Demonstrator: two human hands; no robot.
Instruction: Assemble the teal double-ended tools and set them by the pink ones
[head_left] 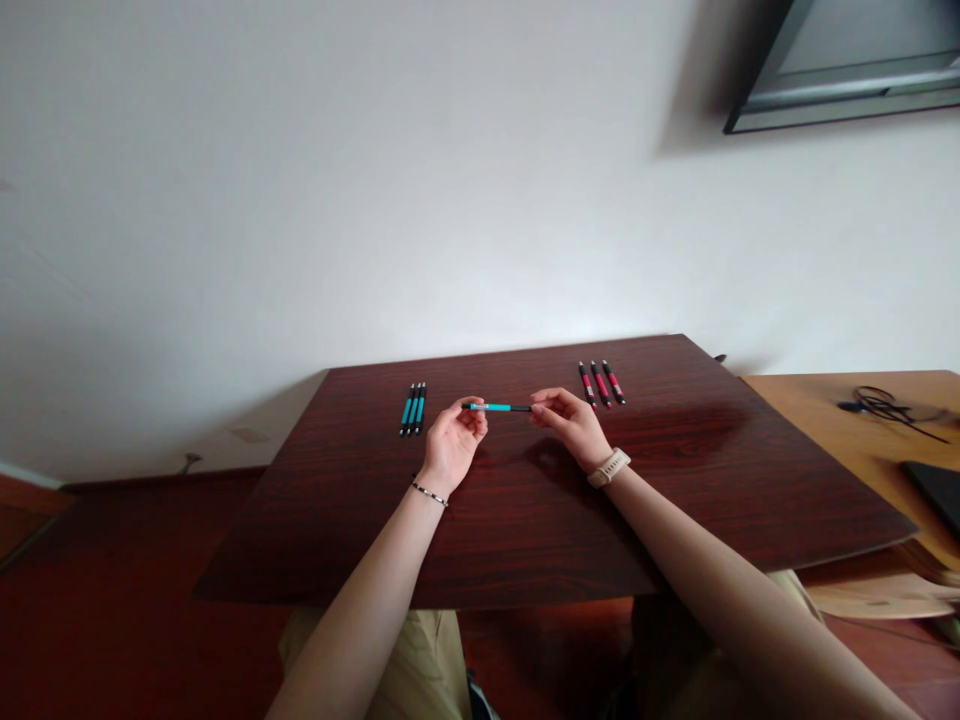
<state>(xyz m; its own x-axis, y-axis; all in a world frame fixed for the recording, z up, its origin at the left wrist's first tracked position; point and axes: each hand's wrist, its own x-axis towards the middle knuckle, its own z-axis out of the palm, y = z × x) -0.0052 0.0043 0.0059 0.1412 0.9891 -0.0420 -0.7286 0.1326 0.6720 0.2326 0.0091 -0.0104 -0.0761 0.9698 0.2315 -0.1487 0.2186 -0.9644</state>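
A teal and black pen point(499, 407) is held level above the table, stretched between my two hands. My left hand point(454, 437), palm turned up, is closed on its left end. The fingertips of my right hand point(571, 425) pinch the black right end. Left of my left hand, three teal pens point(412, 409) lie side by side on the dark wooden table point(525, 540). Beyond my right hand, three pink and black pens point(601, 384) lie in a slanted row, slightly apart from one another.
The table's far edge runs along a white wall point(450, 200). To the right stands a lighter wooden table point(810, 400) with a coiled black cable point(885, 405) and a dark flat object point(934, 490). A screen point(862, 70) hangs at upper right.
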